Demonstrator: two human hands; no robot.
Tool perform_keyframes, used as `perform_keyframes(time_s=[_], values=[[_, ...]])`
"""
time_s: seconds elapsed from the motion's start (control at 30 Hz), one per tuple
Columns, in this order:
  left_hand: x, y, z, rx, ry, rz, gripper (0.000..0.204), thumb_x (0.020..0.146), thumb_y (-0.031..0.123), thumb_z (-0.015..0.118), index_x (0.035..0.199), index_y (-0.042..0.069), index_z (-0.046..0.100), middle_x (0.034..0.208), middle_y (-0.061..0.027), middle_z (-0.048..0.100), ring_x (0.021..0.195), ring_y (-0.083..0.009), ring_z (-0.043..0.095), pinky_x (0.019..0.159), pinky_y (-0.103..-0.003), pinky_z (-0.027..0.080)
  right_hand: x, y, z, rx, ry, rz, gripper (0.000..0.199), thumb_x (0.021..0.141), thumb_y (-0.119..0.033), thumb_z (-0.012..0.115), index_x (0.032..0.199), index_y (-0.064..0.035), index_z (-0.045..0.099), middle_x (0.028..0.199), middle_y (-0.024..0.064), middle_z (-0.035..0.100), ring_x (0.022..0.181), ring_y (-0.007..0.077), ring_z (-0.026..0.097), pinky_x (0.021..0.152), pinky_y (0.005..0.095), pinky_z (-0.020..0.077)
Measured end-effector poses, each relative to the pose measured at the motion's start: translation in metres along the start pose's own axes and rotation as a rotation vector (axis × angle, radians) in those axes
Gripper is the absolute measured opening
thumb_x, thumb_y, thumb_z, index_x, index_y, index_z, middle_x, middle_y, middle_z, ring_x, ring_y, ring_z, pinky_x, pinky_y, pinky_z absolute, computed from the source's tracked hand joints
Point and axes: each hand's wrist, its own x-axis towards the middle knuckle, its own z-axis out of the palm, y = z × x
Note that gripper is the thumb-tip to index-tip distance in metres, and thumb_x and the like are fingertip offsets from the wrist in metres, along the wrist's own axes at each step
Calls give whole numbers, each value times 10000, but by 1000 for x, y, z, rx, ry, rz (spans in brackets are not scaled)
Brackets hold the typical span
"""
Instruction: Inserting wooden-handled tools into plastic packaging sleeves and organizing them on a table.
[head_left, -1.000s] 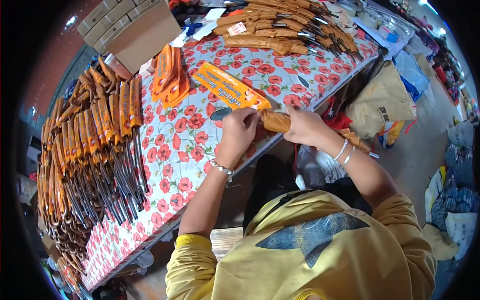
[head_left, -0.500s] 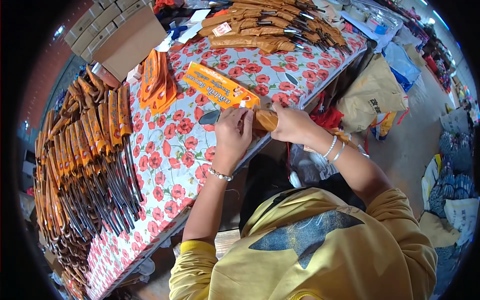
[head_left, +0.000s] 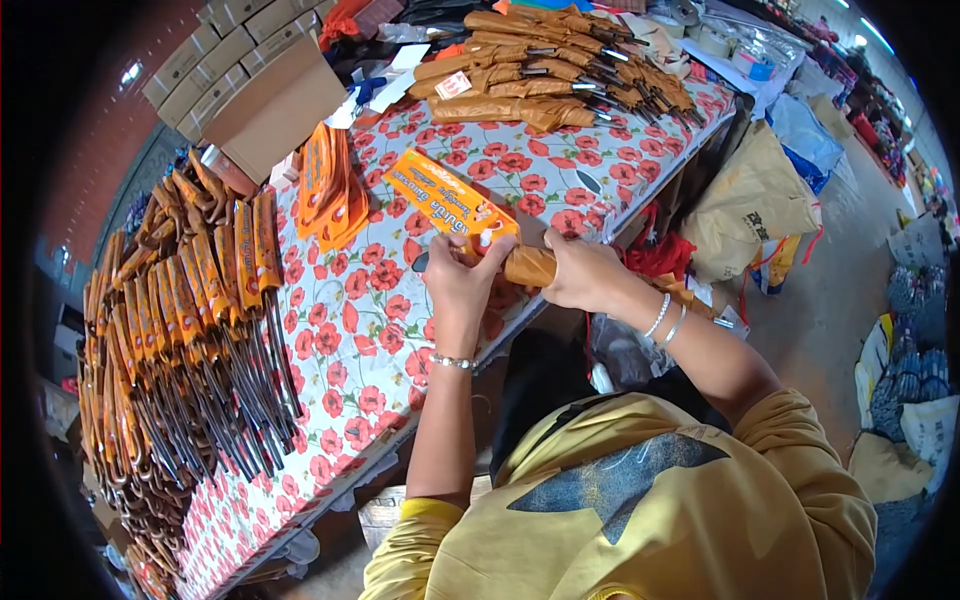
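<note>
Biggest from here is the table with its poppy-print cloth (head_left: 345, 340), slanting across the frame. Sleeved umbrellas (head_left: 175, 310) crowd its left end; bare brown umbrellas (head_left: 545, 75) heap up top centre. Mid-frame, a folded brown umbrella (head_left: 530, 266) meets an orange printed sleeve (head_left: 440, 193). The right hand (head_left: 585, 272) has its fingers closed round that umbrella; the left hand (head_left: 460, 285) curls, part-open, at the sleeve's near end, its grip unclear to me.

Fisheye looks down from the head; table (head_left: 350, 340) near.
</note>
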Motion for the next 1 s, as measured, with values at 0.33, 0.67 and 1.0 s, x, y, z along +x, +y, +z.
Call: perform_keyframes(time_s=[0.33, 0.67, 1.0], values=[[-3, 5, 11, -764, -103, -144, 482, 864, 141, 673, 1210, -69, 411, 961, -88, 619, 822, -130, 613, 700, -242, 503, 3, -9, -12, 31, 12, -4, 484, 689, -213, 663, 1043, 42, 454, 782, 233, 638, 812, 392, 635, 740, 469, 496], [-13, -6, 23, -1302, -251, -326, 385, 913, 165, 605, 1228, 2, 455, 1116, -74, 592, 1018, -145, 576, 899, -298, 457, 20, -2, -19, 305, -155, -62, 446, 602, -286, 704, 875, 41, 571, 716, 182, 623, 682, 301, 636, 623, 394, 514], [-23, 13, 21, -1597, -266, -220, 441, 935, 244, 544, 1286, -1, 440, 1182, -104, 565, 1079, -191, 544, 940, -357, 428, 23, -10, -34, 1147, -669, 148, 295, 590, -294, 709, 711, -38, 628, 563, 25, 533, 440, 139, 539, 337, 246, 386]])
